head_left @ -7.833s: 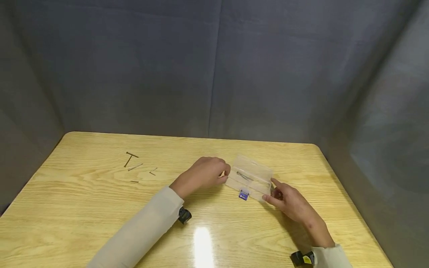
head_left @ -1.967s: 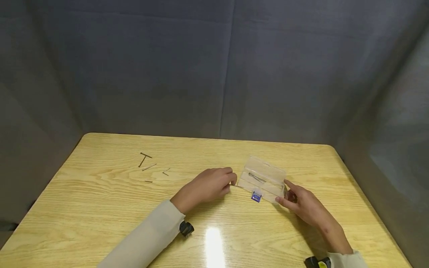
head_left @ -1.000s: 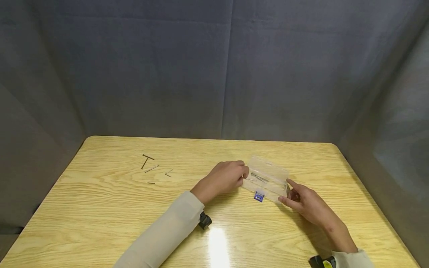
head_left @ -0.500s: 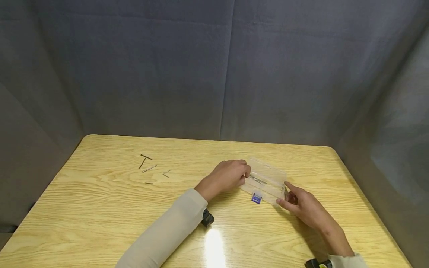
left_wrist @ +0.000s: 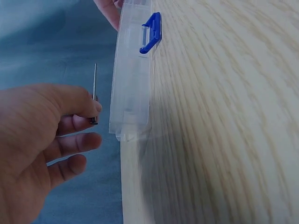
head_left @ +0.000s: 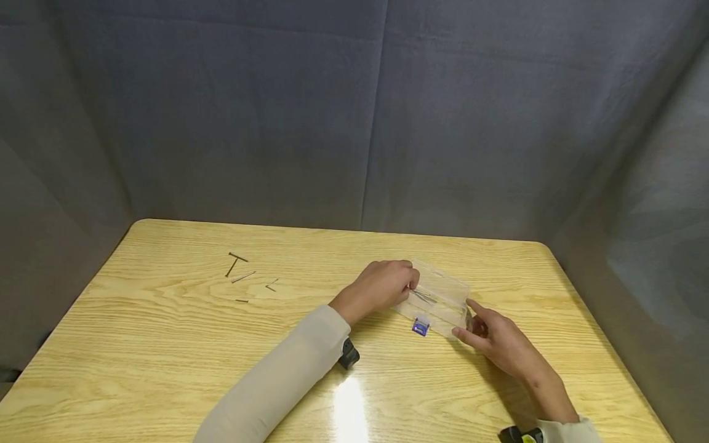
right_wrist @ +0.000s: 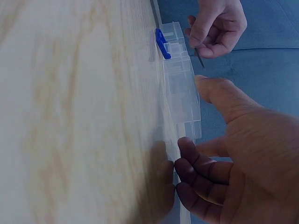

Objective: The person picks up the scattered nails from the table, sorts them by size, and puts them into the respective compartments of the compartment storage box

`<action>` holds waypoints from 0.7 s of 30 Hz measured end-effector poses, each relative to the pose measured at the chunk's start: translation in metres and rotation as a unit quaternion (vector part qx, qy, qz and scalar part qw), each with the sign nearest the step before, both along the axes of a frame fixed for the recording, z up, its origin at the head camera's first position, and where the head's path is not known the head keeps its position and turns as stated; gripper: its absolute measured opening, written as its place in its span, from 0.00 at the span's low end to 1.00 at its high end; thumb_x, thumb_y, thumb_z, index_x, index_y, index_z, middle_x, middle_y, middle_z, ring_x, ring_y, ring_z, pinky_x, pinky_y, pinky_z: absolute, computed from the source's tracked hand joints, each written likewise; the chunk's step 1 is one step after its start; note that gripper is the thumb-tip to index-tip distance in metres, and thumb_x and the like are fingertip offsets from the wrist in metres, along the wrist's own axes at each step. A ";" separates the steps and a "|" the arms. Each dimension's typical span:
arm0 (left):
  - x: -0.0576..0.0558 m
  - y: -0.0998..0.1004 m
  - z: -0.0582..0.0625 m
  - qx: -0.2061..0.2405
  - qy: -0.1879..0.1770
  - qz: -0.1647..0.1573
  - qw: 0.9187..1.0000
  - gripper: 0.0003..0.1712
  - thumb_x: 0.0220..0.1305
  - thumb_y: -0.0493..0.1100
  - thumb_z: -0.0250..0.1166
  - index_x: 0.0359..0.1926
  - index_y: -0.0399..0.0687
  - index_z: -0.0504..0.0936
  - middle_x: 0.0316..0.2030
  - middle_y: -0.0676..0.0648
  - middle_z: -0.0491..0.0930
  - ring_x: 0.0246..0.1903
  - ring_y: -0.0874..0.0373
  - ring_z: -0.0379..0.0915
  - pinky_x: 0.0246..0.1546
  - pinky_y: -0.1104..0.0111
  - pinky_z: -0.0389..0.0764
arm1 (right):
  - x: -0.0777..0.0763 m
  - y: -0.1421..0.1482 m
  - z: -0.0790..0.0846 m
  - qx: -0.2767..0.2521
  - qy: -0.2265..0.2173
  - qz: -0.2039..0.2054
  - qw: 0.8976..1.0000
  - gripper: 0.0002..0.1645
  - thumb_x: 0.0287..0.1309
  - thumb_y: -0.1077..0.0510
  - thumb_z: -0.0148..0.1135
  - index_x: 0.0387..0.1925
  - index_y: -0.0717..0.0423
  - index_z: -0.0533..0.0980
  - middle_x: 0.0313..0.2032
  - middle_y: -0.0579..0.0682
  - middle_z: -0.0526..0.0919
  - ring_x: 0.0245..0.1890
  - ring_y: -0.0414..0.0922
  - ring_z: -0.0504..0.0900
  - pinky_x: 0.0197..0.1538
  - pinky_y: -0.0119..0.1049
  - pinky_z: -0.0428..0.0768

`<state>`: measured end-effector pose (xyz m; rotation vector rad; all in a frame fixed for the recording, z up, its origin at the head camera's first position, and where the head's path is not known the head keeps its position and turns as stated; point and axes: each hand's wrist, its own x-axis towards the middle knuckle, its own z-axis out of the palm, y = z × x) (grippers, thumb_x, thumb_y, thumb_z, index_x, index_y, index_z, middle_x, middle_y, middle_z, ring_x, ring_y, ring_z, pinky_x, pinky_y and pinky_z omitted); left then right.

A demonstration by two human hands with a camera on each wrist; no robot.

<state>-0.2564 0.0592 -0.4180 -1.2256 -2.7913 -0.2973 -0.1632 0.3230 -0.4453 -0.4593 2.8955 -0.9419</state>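
Observation:
In the head view, a clear plastic box (head_left: 443, 321) with a blue latch (head_left: 420, 327) lies on the table, lid raised at the back. Several nails (head_left: 424, 297) lie in its left part. My left hand (head_left: 382, 284) is over the box's left end. Thumb and index finger pinch a thin nail (left_wrist: 95, 79) near its dark head, its point reaching forward over the box in the left wrist view. My right hand (head_left: 496, 338) holds the box's right end, thumb at the near side and index finger at the far side; its other fingers curl beside the table edge in the right wrist view.
Loose nails lie on the left of the wooden table (head_left: 166, 357): two dark long ones (head_left: 231, 267), a silver one (head_left: 244, 277), and several small ones (head_left: 242, 301). A grey curtain (head_left: 277, 123) stands behind the table and along its sides.
With the nail pinched, my left hand has gone from beside the box's left end to over its left part. The right hand has kept its hold; the loose nails lie as before.

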 end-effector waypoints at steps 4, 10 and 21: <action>-0.002 0.003 -0.001 0.001 0.007 0.000 1.000 0.08 0.69 0.37 0.64 0.42 0.54 0.87 0.39 0.56 0.80 0.36 0.63 0.75 0.35 0.66 0.78 | 0.000 0.000 -0.001 -0.004 -0.001 -0.002 1.000 0.49 0.69 0.46 0.67 0.72 0.79 0.58 0.29 0.44 0.76 0.24 0.39 0.70 0.27 0.34 0.70; -0.002 0.008 0.000 -0.007 0.005 0.000 1.000 0.08 0.70 0.39 0.64 0.44 0.55 0.87 0.40 0.56 0.80 0.36 0.63 0.75 0.35 0.66 0.78 | 0.000 0.002 -0.002 -0.004 -0.002 -0.001 1.000 0.50 0.69 0.45 0.67 0.72 0.79 0.58 0.29 0.44 0.76 0.24 0.40 0.71 0.28 0.34 0.70; -0.001 0.001 0.003 -0.008 -0.001 -0.004 1.000 0.08 0.72 0.41 0.63 0.47 0.55 0.86 0.42 0.56 0.79 0.35 0.64 0.73 0.34 0.68 0.77 | -0.001 0.002 -0.003 0.005 0.006 -0.001 1.000 0.49 0.68 0.45 0.67 0.71 0.78 0.60 0.29 0.45 0.76 0.26 0.40 0.71 0.29 0.34 0.71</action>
